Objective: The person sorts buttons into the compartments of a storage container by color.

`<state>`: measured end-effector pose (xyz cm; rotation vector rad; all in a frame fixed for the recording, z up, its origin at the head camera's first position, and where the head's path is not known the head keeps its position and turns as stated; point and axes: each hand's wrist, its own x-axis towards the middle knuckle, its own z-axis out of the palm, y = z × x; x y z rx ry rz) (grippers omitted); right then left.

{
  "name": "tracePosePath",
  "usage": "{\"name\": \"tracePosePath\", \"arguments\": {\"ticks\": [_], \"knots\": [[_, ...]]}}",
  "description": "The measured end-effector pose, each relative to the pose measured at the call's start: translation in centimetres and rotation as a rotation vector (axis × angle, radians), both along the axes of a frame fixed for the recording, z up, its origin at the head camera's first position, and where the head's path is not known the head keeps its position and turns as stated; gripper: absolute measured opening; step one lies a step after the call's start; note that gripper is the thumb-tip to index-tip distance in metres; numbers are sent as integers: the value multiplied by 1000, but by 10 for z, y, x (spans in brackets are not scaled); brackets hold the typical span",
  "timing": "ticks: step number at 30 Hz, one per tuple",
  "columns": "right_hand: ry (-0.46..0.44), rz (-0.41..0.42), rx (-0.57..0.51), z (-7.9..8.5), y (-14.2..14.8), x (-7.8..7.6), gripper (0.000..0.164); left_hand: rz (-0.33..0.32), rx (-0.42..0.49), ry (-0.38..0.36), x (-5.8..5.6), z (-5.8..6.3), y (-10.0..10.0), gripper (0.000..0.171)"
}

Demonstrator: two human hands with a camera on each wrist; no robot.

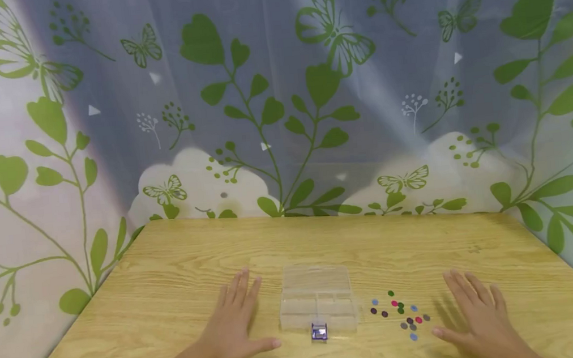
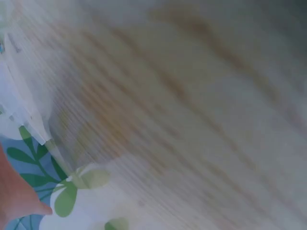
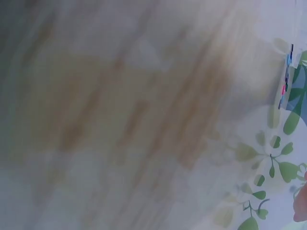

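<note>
My left hand [image 1: 233,326] is spread over the wooden table, fingers straight and thumb pointing to a clear plastic compartment box [image 1: 318,312]. At the box's front edge lies a small shiny purple square piece [image 1: 319,332]. Right of the box several small round discs [image 1: 410,321] in green, blue, red, grey and dark purple lie scattered. Beyond them my right hand [image 1: 483,318] is also spread, its thumb nearest the discs and a shadow beside it. Neither hand holds anything. In the right wrist view, the discs [image 3: 284,81] show edge-on near the right border.
The wood-grain table [image 1: 210,242] fills the foreground. A curtain [image 1: 278,88] printed with green leaves and butterflies hangs behind it and along both sides. Blurred tabletop fills most of both wrist views.
</note>
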<state>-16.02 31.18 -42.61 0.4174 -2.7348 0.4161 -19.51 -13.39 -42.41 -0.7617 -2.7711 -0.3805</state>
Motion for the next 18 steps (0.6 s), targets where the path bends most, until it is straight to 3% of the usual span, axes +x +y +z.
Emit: {"name": "tracePosePath", "arguments": {"ticks": [6,18], "knots": [[11,43,-67,0,-6,2,101,-68,23,-22,-8,-1,3,110],[129,93,-148,-7,-10,1,89,-135,95,-181,-20,2,11,102]]}}
